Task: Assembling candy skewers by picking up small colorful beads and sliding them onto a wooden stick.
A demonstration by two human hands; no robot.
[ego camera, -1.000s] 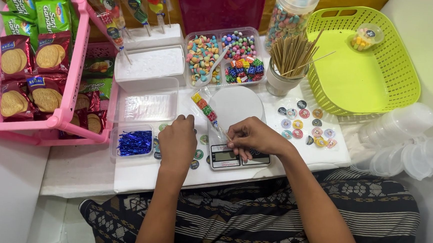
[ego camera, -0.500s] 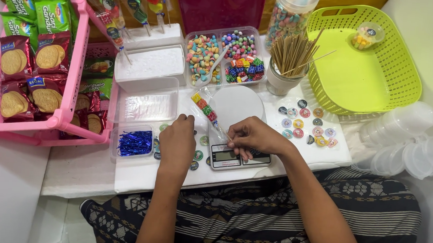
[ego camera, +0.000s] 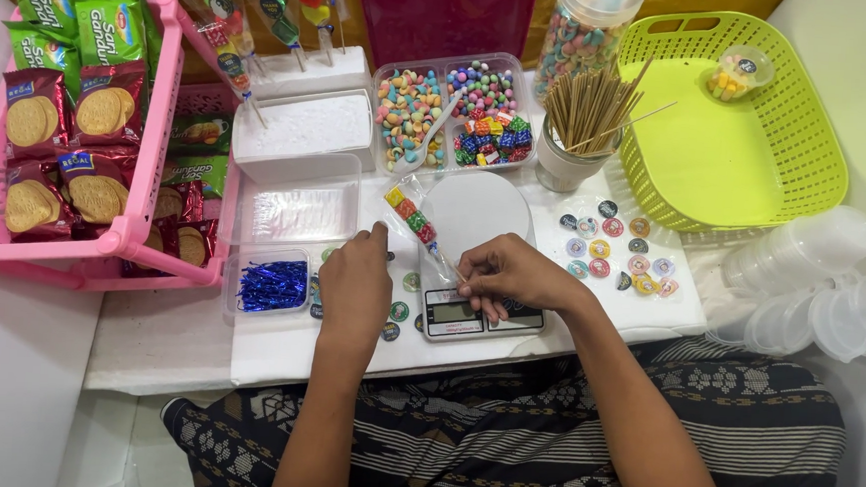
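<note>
Right hand (ego camera: 513, 277) pinches the stick end of a wrapped candy skewer (ego camera: 416, 222) over the front of the kitchen scale (ego camera: 472, 256), the skewer slanting up and left. Left hand (ego camera: 355, 284) rests fingers-down among round stickers (ego camera: 399, 310) just left of the scale. Blue twist ties (ego camera: 272, 284) sit in a clear tray near the table's front-left corner.

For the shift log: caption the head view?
Right hand holds a wrapped candy skewer over a scale; left hand rests on the table beside it.
</note>
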